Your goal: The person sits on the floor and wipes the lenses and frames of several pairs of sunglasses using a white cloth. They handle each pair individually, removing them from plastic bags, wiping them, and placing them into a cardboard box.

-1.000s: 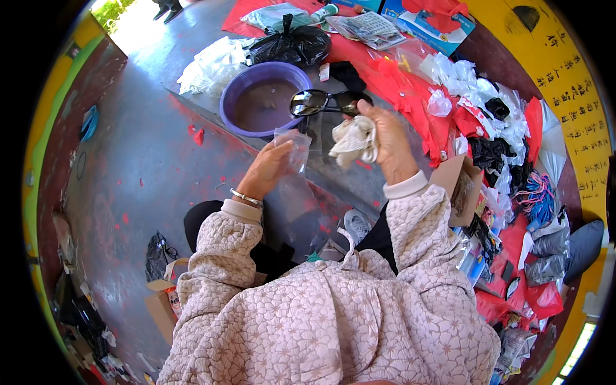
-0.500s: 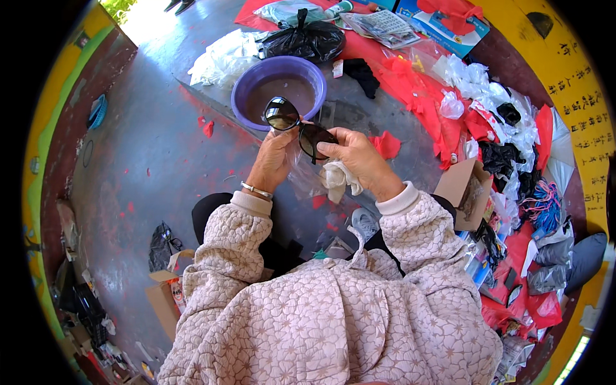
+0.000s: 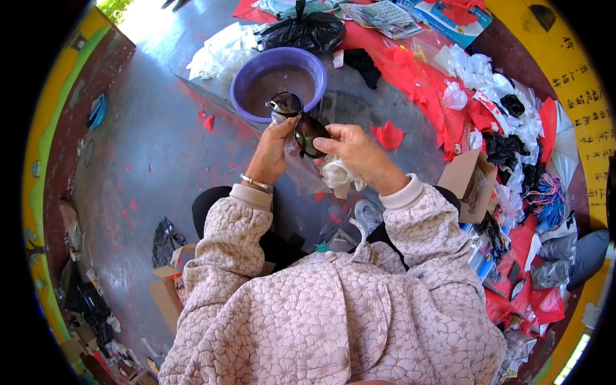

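Holding dark sunglasses [image 3: 310, 136] in both hands, in front of the lap, near side of the purple basin [image 3: 239, 96]. Left hand [image 3: 272, 151]: fingers closed at the frame near the bridge, with a clear plastic bag [image 3: 305, 174] bunched in the same grip; exact finger placement hidden behind the hand and plastic. Right hand [image 3: 354, 154]: thumb on the nearer lens, fingers behind it, pinching; a whitish cloth [image 3: 342, 176] hangs below this palm, partly covered, its hold hard to make out. Temple arms mostly hidden. Farther lens overlaps the basin's rim in view. Basin holds murky liquid, probably; bottom can't be made out. Shoe [image 3: 367, 215] half covered by clothing. Black knotted bag [image 3: 308, 33] and blue box [image 3: 457, 27] cut off at top edge. Writing: dark handwritten characters run down the yellow wall [image 3: 581, 128], bent by the lens near the rim. Blue box has print, too small to tell. Small pale tag [image 3: 338, 59] beside black fabric [image 3: 362, 66], unreadable. Printed sheets [image 3: 384, 19] above, dense marks, also illegible.
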`<state>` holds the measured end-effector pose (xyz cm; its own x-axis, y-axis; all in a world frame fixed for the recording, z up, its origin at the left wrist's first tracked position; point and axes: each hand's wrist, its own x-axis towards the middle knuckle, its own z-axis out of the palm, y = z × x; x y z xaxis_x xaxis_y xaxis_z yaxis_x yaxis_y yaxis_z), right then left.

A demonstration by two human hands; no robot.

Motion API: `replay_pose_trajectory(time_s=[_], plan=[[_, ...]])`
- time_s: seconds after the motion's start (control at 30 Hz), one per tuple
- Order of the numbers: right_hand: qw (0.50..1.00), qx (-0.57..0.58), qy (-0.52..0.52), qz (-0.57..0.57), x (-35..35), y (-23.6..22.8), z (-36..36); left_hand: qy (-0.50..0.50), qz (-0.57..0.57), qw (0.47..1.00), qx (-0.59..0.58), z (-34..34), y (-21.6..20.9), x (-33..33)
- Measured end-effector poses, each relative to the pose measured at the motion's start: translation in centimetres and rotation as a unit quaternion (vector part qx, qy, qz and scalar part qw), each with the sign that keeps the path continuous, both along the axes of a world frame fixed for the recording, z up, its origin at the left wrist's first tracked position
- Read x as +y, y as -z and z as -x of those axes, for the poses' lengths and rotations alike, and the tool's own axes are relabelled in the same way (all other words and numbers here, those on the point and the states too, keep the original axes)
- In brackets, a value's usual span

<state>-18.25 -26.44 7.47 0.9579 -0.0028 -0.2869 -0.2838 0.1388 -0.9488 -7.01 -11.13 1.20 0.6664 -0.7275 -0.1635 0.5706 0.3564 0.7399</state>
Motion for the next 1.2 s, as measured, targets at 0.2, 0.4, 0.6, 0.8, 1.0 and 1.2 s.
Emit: replay_pose_trajectory(time_s=[0.2, 0.4, 0.6, 0.8, 1.0, 1.2], plan=[[0.994, 0.007, -0.024, 0.103, -2.9, -1.4, -0.1, -0.026, -0.002, 0.998, 0.057, 0.6, -1.0, 0.0], [0.849, -0.295, 0.249, 0.362, -0.5, -3.9, 0.1, 0.039, -0.044, 0.998, 0.016, 1.1, -0.9, -0.7], [0.718, -0.356, 0.147, 0.580, 1.2, -1.0, -2.2, 0.154, -0.099, 0.923, -0.339, 3.8, -2.2, -1.3], [0.758, -0.095, 0.211, 0.609, -6.6, 1.7, -3.9, 0.208, -0.092, 0.962, -0.152, 3.1, -2.6, 0.8], [0.893, -0.115, 0.233, 0.368, -7.1, 1.2, -2.7, 0.047, 0.052, 0.997, 0.041, 0.7, -0.6, 0.6], [0.936, -0.097, 0.220, 0.257, -4.8, 0.7, -2.3, -0.032, -0.018, 0.999, -0.009, 0.7, -0.6, 0.5]])
